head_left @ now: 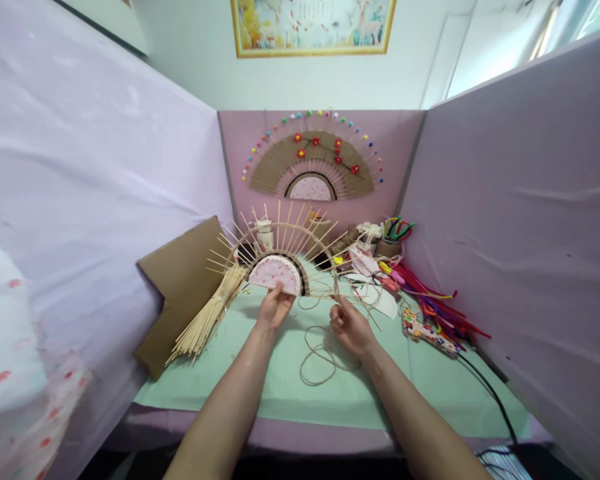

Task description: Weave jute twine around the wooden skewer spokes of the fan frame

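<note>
My left hand (pixel 277 307) grips the lower edge of a half-round fan frame (pixel 275 272), thumb on its pink patterned centre. Thin sticks spread out from that centre, and an arc of twine (pixel 300 228) crosses them partway along. At the frame's lower right end, my right hand (pixel 350 325) is closed with its fingertips pinched at the twine by the last sticks. A loose loop of twine (pixel 314 383) lies on the green tabletop below, between my forearms. What exactly sits between the right fingertips is too small to make out clearly.
A bundle of thin sticks (pixel 207 317) and folded brown cardboard (pixel 180 287) are at the left. On the right lie a patterned glue gun (pixel 430 333) with a black cord and colourful pipe cleaners (pixel 445 310). A finished-looking fan (pixel 313 157) hangs on the back panel.
</note>
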A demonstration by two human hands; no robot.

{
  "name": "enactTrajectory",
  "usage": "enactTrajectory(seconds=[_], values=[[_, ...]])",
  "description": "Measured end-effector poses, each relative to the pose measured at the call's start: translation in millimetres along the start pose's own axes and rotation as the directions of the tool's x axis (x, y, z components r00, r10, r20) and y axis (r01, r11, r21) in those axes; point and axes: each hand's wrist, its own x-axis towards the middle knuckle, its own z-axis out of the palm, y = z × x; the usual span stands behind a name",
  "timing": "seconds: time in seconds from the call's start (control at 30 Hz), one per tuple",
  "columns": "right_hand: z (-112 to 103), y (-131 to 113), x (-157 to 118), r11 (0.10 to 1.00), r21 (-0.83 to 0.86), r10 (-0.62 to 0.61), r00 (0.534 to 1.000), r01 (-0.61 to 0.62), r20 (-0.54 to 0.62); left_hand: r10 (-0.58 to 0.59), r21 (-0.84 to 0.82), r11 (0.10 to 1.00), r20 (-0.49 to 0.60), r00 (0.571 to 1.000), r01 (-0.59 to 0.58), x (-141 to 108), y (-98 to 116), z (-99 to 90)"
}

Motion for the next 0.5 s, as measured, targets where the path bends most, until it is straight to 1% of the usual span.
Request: enactTrajectory(seconds=[0.1, 0.2, 0.37, 0.43, 0.5], values=[[0, 6, 0, 0.995, -0.074, -0.071, 0.996, 0.067, -0.052, -0.003, 0.002, 1.000, 0.020, 1.000, 0.003, -1, -1, -0.3], [1, 11, 0, 0.985, -0.135, -0.121, 0.988, 0.108, -0.097, -0.010, 0.000, 1.000, 0.034, 0.999, 0.010, -1, -3, -1.7], [1, 13, -1, 0.978, -0.144, -0.168, 0.981, 0.152, -0.100, -0.021, -0.004, 1.000, 0.043, 0.999, 0.021, -3, -6, -3.4], [2, 12, -1, 0.976, -0.132, -0.189, 0.976, 0.175, -0.104, -0.093, 0.007, 0.996, 0.082, 0.992, 0.092, -5, -11, 0.4], [2, 10, -1, 0.974, -0.111, -0.210, 0.971, 0.197, -0.114, -0.208, 0.039, 0.978, 0.170, 0.963, 0.204, -8, -21, 8.4]])
